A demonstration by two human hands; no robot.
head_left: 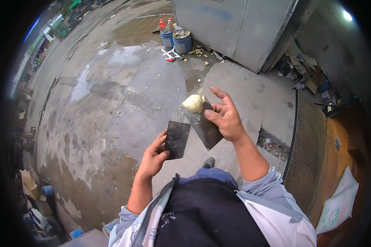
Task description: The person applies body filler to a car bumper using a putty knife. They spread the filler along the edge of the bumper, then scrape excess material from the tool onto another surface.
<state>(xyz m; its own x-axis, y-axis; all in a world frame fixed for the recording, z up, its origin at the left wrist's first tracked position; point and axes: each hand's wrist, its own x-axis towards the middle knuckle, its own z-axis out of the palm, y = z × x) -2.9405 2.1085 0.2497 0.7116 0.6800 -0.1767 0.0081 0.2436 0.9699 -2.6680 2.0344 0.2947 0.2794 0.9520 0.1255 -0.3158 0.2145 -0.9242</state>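
My left hand (152,159) grips a thin black rectangular putty spreader (177,140) by its lower left edge, fingers behind and thumb in front. My right hand (227,120) has a second dark putty spreader (205,132) pinched along its right side, with the index finger lifted away. On that spreader's far end sits a lump of pale yellow putty (193,103). The two spreaders are close together but apart, both held above the ground in front of my body.
Wet, stained concrete (99,103) spreads ahead and left. Blue pails (182,42), red-capped bottles and yellowish scraps stand by a grey metal door (235,29). At right are a broken pit (272,146), a rubbish heap (303,68) and a white sack (338,203).
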